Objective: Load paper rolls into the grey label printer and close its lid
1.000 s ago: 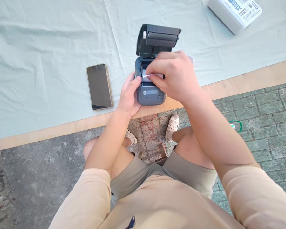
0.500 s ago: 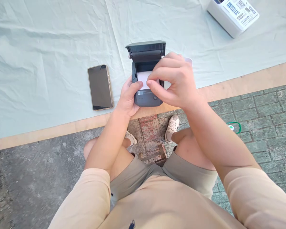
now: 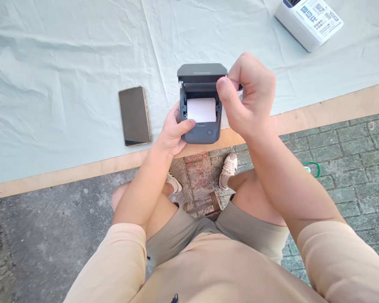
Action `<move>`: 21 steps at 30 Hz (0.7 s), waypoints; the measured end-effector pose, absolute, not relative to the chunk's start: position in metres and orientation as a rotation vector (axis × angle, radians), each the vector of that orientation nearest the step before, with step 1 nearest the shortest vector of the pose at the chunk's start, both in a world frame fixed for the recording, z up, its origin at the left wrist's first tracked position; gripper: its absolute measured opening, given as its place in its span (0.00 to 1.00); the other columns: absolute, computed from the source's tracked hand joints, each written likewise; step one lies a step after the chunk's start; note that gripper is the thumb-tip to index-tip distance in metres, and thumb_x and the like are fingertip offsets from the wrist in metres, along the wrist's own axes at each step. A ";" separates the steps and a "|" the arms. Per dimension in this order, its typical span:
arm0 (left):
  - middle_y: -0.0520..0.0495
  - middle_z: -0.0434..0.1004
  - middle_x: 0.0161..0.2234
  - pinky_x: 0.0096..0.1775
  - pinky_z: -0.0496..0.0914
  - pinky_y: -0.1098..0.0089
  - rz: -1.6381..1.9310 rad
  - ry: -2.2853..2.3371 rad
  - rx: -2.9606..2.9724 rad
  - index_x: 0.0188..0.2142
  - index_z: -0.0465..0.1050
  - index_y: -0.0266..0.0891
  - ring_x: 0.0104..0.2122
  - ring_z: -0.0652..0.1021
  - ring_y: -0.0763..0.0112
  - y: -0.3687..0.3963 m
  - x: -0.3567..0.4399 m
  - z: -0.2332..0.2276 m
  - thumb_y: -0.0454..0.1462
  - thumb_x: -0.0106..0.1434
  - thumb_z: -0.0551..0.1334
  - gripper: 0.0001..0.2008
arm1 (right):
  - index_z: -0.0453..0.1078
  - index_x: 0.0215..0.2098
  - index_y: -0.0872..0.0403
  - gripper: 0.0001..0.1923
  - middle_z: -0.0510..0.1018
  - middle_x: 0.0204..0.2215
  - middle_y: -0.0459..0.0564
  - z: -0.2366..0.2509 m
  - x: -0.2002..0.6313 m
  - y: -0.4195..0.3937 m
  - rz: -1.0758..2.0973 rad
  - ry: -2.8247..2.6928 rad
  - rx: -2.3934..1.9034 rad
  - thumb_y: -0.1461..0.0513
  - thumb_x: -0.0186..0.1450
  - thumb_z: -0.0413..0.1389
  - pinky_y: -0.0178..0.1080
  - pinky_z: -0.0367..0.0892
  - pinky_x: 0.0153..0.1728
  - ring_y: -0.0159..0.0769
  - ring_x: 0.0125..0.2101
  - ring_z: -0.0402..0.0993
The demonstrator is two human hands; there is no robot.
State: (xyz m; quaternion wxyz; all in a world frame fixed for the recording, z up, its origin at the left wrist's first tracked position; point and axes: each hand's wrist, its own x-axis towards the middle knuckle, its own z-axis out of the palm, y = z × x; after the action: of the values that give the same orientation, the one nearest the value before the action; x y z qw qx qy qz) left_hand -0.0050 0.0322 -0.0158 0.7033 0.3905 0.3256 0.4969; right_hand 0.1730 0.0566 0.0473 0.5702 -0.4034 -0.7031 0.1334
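A dark grey label printer point(image 3: 200, 136) is held over the table's near edge. My left hand point(image 3: 173, 130) wraps around its left side, thumb resting on the front. The printer lid point(image 3: 202, 70) stands partly raised, and a white paper roll point(image 3: 201, 110) lies in the bay below it. At the lid's right edge my right hand point(image 3: 251, 92) is closed, fingers curled and thumb against that edge. Its far fingertips are hidden. A small white item with dark marks point(image 3: 240, 90) peeks out from behind the right hand, too covered to name.
A smartphone point(image 3: 134, 115) with a dark screen lies left of the printer on the pale cloth point(image 3: 66, 84). A white box point(image 3: 309, 23) with printed labels stands at the far right. Bare wood point(image 3: 303, 118) runs along the near edge.
My right hand has moved from over the paper roll to the lid's right edge. The lid has tipped forward, and the printer has shifted slightly right, uncovering the roll.
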 end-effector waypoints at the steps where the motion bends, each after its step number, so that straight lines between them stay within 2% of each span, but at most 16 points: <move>1: 0.45 0.89 0.50 0.55 0.85 0.50 1.094 0.713 0.872 0.52 0.76 0.44 0.62 0.85 0.41 0.032 -0.006 -0.017 0.53 0.47 0.83 0.37 | 0.51 0.28 0.47 0.33 0.57 0.26 0.45 0.046 0.174 0.058 0.305 -1.625 -0.938 0.33 0.76 0.48 0.45 0.68 0.34 0.38 0.29 0.62; 4: 0.45 0.89 0.51 0.50 0.86 0.56 1.072 0.685 0.875 0.53 0.75 0.45 0.55 0.88 0.47 0.031 -0.009 -0.019 0.50 0.48 0.84 0.37 | 0.58 0.33 0.47 0.30 0.63 0.32 0.47 0.043 0.179 0.063 0.371 -1.586 -0.980 0.33 0.75 0.49 0.48 0.73 0.40 0.41 0.36 0.70; 8: 0.48 0.89 0.49 0.48 0.86 0.60 1.090 0.668 0.847 0.51 0.76 0.45 0.50 0.89 0.54 0.030 -0.008 -0.017 0.49 0.48 0.84 0.34 | 0.64 0.42 0.45 0.23 0.70 0.40 0.50 0.043 0.184 0.061 0.493 -1.649 -1.041 0.37 0.74 0.53 0.52 0.78 0.47 0.47 0.46 0.75; 11: 0.51 0.88 0.43 0.43 0.85 0.65 1.127 0.698 0.820 0.50 0.78 0.45 0.43 0.90 0.60 0.031 -0.006 -0.013 0.51 0.47 0.84 0.35 | 0.67 0.46 0.44 0.17 0.74 0.46 0.52 0.047 0.186 0.056 0.528 -1.823 -0.994 0.44 0.70 0.61 0.57 0.77 0.57 0.52 0.54 0.75; 14: 0.54 0.86 0.39 0.38 0.83 0.70 1.151 0.718 0.770 0.48 0.80 0.45 0.36 0.87 0.68 0.031 -0.005 -0.008 0.49 0.45 0.85 0.33 | 0.69 0.51 0.41 0.20 0.75 0.54 0.54 0.049 0.188 0.053 0.564 -1.976 -0.985 0.51 0.64 0.67 0.60 0.73 0.65 0.56 0.60 0.73; 16: 0.53 0.86 0.40 0.39 0.84 0.68 1.154 0.721 0.767 0.47 0.80 0.44 0.37 0.88 0.66 0.030 -0.005 -0.005 0.50 0.45 0.85 0.33 | 0.68 0.55 0.41 0.25 0.74 0.58 0.55 0.047 0.189 0.053 0.597 -2.025 -1.013 0.54 0.62 0.68 0.60 0.74 0.65 0.56 0.62 0.72; 19: 0.49 0.87 0.42 0.46 0.87 0.60 1.126 0.754 0.779 0.45 0.79 0.43 0.46 0.90 0.55 0.029 -0.004 -0.002 0.58 0.49 0.81 0.32 | 0.67 0.57 0.41 0.27 0.76 0.58 0.55 0.043 0.189 0.056 0.620 -2.056 -1.062 0.55 0.62 0.68 0.60 0.77 0.62 0.56 0.60 0.74; 21: 0.49 0.87 0.40 0.47 0.87 0.59 1.112 0.783 0.758 0.41 0.78 0.42 0.45 0.90 0.56 0.028 -0.003 -0.001 0.60 0.52 0.80 0.30 | 0.68 0.56 0.41 0.25 0.77 0.56 0.54 0.041 0.188 0.056 0.604 -2.045 -1.102 0.53 0.63 0.68 0.59 0.79 0.59 0.55 0.57 0.76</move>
State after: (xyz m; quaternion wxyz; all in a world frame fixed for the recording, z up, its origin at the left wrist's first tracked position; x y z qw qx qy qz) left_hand -0.0030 0.0285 -0.0007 0.7120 0.3418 0.3532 0.5015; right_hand 0.1876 0.0562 0.0412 0.3621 -0.4278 -0.7942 0.2346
